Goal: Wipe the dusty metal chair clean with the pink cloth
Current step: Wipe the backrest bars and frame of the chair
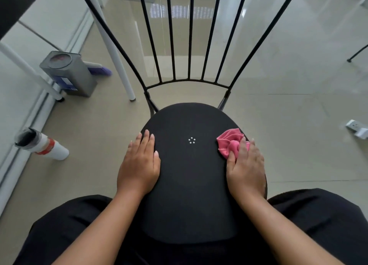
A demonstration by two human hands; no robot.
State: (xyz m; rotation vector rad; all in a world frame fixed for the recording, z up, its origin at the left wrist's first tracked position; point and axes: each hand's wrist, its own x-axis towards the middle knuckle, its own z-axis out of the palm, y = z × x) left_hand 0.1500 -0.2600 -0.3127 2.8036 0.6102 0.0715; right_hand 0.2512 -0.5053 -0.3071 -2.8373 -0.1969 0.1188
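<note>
The metal chair [189,165] stands in the middle of the view, its black round seat facing up and its back of thin black bars rising toward 12 o'clock. The left hand [139,163] lies flat on the seat at the 9 o'clock side, fingers straight and together, palm down, and it holds nothing. The right hand [246,165] is at the 3 o'clock edge of the seat, fingers stretched and pressing down on the pink cloth [231,142]. The cloth is crumpled, and part of it comes out from under the fingertips toward 12 o'clock, touching the seat. In the seat centre there is a small ring of 5 pale dots [191,140]. On the floor at 9 o'clock lies a white bottle [42,144], and at 10 o'clock stands a grey metal can [68,73].
</note>
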